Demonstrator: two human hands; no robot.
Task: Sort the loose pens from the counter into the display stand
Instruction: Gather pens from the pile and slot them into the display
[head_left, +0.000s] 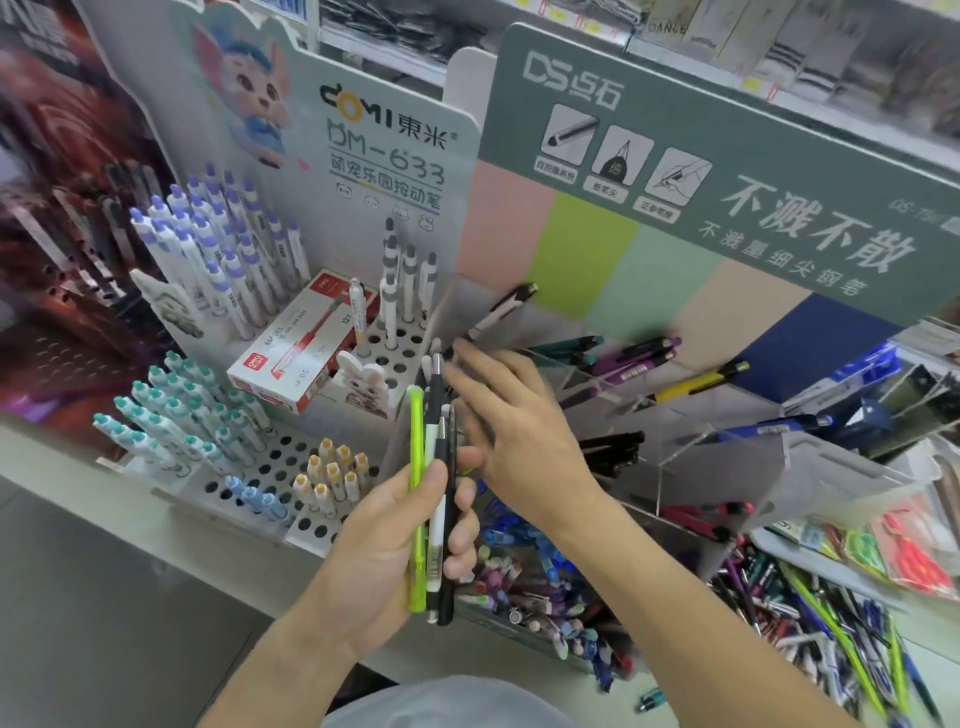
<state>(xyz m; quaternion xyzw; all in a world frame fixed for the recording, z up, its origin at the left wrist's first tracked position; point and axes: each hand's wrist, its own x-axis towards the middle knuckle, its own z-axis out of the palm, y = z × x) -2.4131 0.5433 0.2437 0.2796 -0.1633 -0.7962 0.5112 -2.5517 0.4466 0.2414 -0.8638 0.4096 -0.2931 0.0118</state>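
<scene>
L hand (415, 530) fingers curled in a grip, R hand (511, 431) fingers extended, blurred.

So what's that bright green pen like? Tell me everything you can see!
The bright green pen is slim, lime-coloured and looks like shiny plastic. It stands nearly upright at the outer left of a small bunch of pens, beside a white one and some black ones. The left hand grips the bunch, thumb across the front. Its tip and any print are too blurred to tell.

A pale worktop (130, 597) carries a perforated white pen stand (270, 467) left of the fingers (457, 519), a clear compartment display stand (727, 457) right of them, and loose pens (810, 623) heaped lower right.
</scene>
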